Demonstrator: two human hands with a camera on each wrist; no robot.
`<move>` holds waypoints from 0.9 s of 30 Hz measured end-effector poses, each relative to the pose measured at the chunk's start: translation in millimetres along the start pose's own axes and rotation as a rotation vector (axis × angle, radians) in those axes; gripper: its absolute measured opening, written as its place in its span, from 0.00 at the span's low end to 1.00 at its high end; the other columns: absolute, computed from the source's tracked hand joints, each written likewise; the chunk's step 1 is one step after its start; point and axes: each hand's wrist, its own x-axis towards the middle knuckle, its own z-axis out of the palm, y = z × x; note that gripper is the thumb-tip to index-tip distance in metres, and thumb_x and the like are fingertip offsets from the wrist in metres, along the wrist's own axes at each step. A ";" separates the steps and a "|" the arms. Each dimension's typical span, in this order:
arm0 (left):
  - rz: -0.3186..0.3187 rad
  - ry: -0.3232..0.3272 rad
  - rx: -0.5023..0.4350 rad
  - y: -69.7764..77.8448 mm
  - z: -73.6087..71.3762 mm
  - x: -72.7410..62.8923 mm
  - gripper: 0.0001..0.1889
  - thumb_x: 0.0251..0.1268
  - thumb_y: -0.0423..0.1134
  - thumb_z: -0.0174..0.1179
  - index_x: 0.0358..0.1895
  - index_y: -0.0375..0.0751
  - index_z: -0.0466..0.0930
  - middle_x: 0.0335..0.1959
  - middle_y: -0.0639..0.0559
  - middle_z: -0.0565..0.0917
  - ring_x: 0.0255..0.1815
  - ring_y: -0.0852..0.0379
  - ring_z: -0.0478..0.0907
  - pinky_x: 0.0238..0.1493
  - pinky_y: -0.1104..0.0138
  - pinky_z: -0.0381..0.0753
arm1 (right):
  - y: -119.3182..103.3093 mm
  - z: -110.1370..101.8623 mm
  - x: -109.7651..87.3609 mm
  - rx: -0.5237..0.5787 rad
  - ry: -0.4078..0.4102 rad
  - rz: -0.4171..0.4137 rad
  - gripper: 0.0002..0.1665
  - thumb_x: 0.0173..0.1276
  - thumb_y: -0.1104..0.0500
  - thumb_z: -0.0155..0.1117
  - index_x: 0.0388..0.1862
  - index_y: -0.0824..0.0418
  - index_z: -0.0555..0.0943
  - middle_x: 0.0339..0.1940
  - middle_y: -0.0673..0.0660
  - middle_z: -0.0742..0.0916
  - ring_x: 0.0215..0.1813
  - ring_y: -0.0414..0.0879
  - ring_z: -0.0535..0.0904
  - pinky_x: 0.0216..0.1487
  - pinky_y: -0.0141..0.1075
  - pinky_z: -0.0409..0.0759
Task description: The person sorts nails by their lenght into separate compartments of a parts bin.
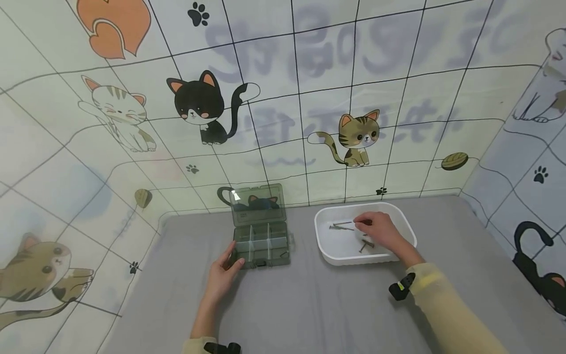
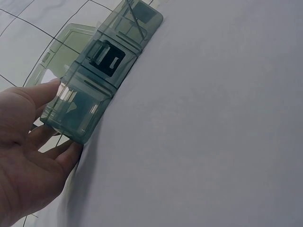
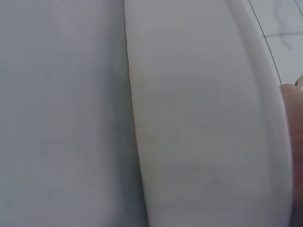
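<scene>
A green see-through compartment box (image 1: pixel 262 243) lies on the grey cloth with its lid (image 1: pixel 258 204) raised at the back. My left hand (image 1: pixel 222 278) grips its left end, thumb near the front top edge and fingers along the side (image 2: pixel 40 156). A thin screw or nail (image 1: pixel 284 254) lies in the front right compartment. My right hand (image 1: pixel 379 228) is over the white tray (image 1: pixel 325 253), its bent fingertips beside several long screws or nails (image 1: pixel 341 227). Whether they pinch one is hidden. More screws (image 1: pixel 366 244) lie below that hand.
Grey cloth (image 1: pixel 300 305) covers the table. A cat-printed sheet (image 1: pixel 283 113) stands behind it and at both sides. The tray's outer wall (image 3: pixel 203 118) fills much of the right wrist view, with part of the hand (image 3: pixel 293 137) behind the rim.
</scene>
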 end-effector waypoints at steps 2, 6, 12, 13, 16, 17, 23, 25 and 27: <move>-0.001 0.000 -0.008 0.1 0.6 0.0 0.34 0.72 0.39 0.66 0.78 0.41 0.65 0.78 0.38 0.62 0.77 0.37 0.60 0.67 0.50 0.71 | 5.2 -2.6 1.0 -0.002 -0.005 0.010 0.14 0.74 0.62 0.65 0.51 0.70 0.86 0.45 0.63 0.89 0.49 0.58 0.84 0.49 0.50 0.82; -0.019 0.000 -0.020 -0.7 0.6 1.3 0.34 0.73 0.38 0.66 0.78 0.41 0.65 0.78 0.39 0.62 0.77 0.38 0.59 0.65 0.53 0.74 | 13.2 -1.9 7.4 -0.010 -0.036 0.027 0.14 0.73 0.62 0.66 0.51 0.70 0.86 0.44 0.62 0.89 0.47 0.57 0.84 0.47 0.48 0.82; -0.029 0.005 -0.017 -2.3 0.9 2.5 0.34 0.73 0.35 0.65 0.78 0.38 0.63 0.79 0.36 0.60 0.77 0.36 0.58 0.65 0.52 0.72 | 14.3 7.9 24.5 -0.061 -0.115 -0.015 0.12 0.68 0.63 0.70 0.47 0.68 0.88 0.39 0.57 0.89 0.44 0.51 0.83 0.45 0.44 0.82; -0.033 0.007 -0.016 -2.0 1.1 3.0 0.34 0.73 0.35 0.65 0.78 0.38 0.63 0.78 0.37 0.61 0.77 0.36 0.58 0.65 0.51 0.72 | 14.1 9.7 26.7 -0.073 -0.121 -0.033 0.11 0.67 0.64 0.71 0.46 0.68 0.88 0.39 0.56 0.89 0.43 0.50 0.83 0.45 0.43 0.81; -0.035 0.009 -0.007 -1.8 1.7 3.2 0.34 0.73 0.35 0.65 0.78 0.39 0.64 0.78 0.37 0.62 0.77 0.37 0.60 0.65 0.51 0.72 | 13.2 14.0 30.2 -0.093 -0.132 -0.085 0.10 0.64 0.65 0.72 0.43 0.68 0.88 0.36 0.55 0.89 0.41 0.48 0.83 0.45 0.43 0.81; -0.036 0.010 -0.007 -1.4 1.8 2.9 0.34 0.72 0.36 0.66 0.78 0.40 0.65 0.78 0.38 0.62 0.77 0.37 0.60 0.65 0.51 0.73 | 12.8 14.7 30.6 -0.100 -0.135 -0.098 0.09 0.63 0.66 0.72 0.43 0.68 0.88 0.36 0.55 0.89 0.41 0.48 0.83 0.45 0.43 0.81; -0.014 0.010 -0.024 -1.4 1.2 2.5 0.34 0.72 0.37 0.66 0.78 0.39 0.66 0.78 0.37 0.63 0.77 0.36 0.59 0.66 0.50 0.71 | 12.3 16.6 31.9 -0.119 -0.134 -0.100 0.09 0.61 0.67 0.73 0.41 0.68 0.89 0.34 0.55 0.90 0.39 0.48 0.84 0.44 0.43 0.82; -0.020 0.008 -0.037 -1.8 0.8 2.5 0.34 0.72 0.37 0.66 0.78 0.39 0.65 0.78 0.37 0.62 0.77 0.37 0.59 0.67 0.50 0.70 | 12.4 17.5 32.6 -0.132 -0.139 -0.101 0.09 0.60 0.67 0.73 0.40 0.68 0.89 0.34 0.56 0.90 0.39 0.49 0.84 0.44 0.43 0.82; -0.028 0.003 -0.038 -1.7 0.7 2.1 0.34 0.72 0.36 0.66 0.78 0.38 0.65 0.78 0.37 0.62 0.78 0.37 0.58 0.68 0.50 0.70 | 12.0 18.3 33.1 -0.141 -0.146 -0.098 0.09 0.60 0.67 0.73 0.40 0.68 0.90 0.34 0.55 0.90 0.39 0.49 0.84 0.44 0.44 0.82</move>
